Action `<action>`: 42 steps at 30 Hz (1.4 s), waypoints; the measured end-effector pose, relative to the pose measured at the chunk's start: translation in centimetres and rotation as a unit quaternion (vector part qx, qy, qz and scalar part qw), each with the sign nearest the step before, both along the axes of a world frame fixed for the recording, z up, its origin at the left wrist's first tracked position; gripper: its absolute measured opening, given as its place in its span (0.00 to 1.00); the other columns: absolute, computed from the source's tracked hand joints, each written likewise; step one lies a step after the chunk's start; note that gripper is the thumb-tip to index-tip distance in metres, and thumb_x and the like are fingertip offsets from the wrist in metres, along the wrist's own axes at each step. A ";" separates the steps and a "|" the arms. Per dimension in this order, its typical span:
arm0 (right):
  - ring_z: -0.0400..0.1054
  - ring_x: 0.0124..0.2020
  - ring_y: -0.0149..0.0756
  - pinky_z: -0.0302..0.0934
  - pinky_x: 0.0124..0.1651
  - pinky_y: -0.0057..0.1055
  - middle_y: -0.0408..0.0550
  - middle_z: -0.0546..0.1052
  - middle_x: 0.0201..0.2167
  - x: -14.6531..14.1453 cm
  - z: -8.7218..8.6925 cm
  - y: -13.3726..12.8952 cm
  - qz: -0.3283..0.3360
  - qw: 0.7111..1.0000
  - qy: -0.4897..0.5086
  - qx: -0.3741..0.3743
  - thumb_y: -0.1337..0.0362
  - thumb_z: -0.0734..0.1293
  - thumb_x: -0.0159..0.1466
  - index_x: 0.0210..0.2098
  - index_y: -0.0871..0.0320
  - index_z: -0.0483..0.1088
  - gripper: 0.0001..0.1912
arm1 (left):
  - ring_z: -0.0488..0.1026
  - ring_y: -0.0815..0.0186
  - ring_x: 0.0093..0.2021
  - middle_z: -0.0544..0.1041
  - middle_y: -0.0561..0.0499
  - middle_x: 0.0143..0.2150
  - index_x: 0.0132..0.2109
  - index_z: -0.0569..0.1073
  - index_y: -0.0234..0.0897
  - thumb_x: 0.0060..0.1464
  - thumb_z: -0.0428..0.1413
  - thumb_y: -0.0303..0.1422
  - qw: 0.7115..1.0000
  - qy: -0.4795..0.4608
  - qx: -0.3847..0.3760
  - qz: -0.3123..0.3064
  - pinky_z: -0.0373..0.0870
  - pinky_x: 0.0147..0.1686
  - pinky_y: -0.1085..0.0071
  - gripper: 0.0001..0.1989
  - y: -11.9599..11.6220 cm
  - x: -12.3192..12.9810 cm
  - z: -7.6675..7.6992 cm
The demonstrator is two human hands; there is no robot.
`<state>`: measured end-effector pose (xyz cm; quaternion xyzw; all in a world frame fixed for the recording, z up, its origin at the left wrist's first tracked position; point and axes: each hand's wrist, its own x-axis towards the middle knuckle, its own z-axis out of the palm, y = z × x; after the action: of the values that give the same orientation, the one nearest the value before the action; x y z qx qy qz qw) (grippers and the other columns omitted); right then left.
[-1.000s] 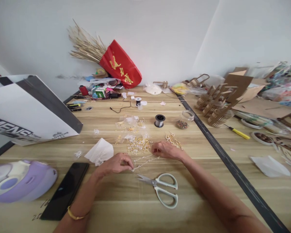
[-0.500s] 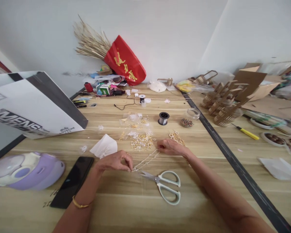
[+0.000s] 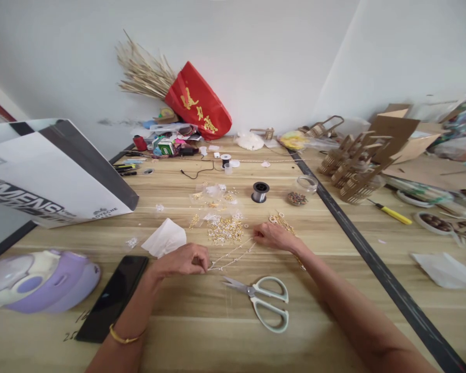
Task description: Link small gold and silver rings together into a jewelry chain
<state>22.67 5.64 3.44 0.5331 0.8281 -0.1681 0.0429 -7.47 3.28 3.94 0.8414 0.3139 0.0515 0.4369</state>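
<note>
L hand [image 3: 186, 260], just L of ctr: thumb + fingertips pinched on one end of beaded chain [image 3: 222, 269]. R hand [image 3: 274, 237], R of ctr: fingers curled closed on other end; exact fingertip contact too small to tell. Chain spans betw. them at mid-frame, two runs making a narrow loop.

To handle well (judgement): light pinch, even tension, runs spread apart so beads don't cross/tangle. Scissors [image 3: 250, 291] sit just below chain, lower ctr, blades pointing L; best keep chain + L wrist off the tips. Pile of gold/clear bits [image 3: 226, 230] just above chain; don't drag thru it. Gold-colored pieces [image 3: 282, 224] right by R hand, poss. snag.

Further out: white tissue [image 3: 165, 238] near L hand; black phone [image 3: 112, 300] lower L on counter [image 3: 194, 336]; wire spool [image 3: 260, 192] above ctr; clear jar [image 3: 306, 184] to its R.
</note>
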 end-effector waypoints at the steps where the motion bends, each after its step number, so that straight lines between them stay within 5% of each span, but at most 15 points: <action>1: 0.70 0.33 0.35 0.50 0.31 0.25 0.51 0.78 0.32 0.0 0.0 0.0 -0.002 1.000 -0.002 0.001 0.65 0.60 0.61 0.33 0.60 0.72 0.10 | 0.72 0.69 0.32 0.75 0.51 0.31 0.28 0.76 0.35 0.47 0.58 0.28 1.000 0.009 0.009 0.002 0.65 0.32 0.77 0.03 0.0 0.0 0.1; 18: 0.66 0.26 0.31 0.46 0.27 0.25 0.48 0.75 0.26 1.3 -1.3 1.1 0.003 1.000 0.007 -0.016 0.66 0.60 0.60 0.29 0.60 0.71 0.09 | 0.70 0.68 0.28 0.76 0.50 0.28 0.29 0.78 0.34 0.42 0.53 0.21 0.989 0.083 0.096 0.074 0.62 0.30 0.75 0.09 -0.2 0.3 -0.6; 27: 0.62 0.25 0.29 0.47 0.27 0.24 0.45 0.73 0.24 1.7 -1.8 1.5 0.013 0.998 0.057 -0.027 0.66 0.59 0.59 0.28 0.60 0.70 0.09 | 0.71 0.68 0.29 0.76 0.49 0.29 0.29 0.77 0.33 0.43 0.55 0.23 0.991 0.079 0.069 0.081 0.64 0.30 0.75 0.06 -0.5 0.3 -0.9; 42: 0.61 0.24 0.28 0.47 0.27 0.24 0.42 0.71 0.22 1.8 -1.1 1.2 0.055 0.995 0.071 -0.050 0.67 0.61 0.57 0.25 0.60 0.69 0.07 | 0.68 0.69 0.29 0.75 0.51 0.29 0.33 0.74 0.34 0.48 0.54 0.27 0.962 0.047 0.051 0.263 0.64 0.30 0.74 0.05 -4.3 -0.4 -1.3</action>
<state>24.52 6.81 2.30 0.4705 0.8475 -0.2447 0.0196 -7.83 -1.03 2.63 0.7519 0.5412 0.1413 0.3488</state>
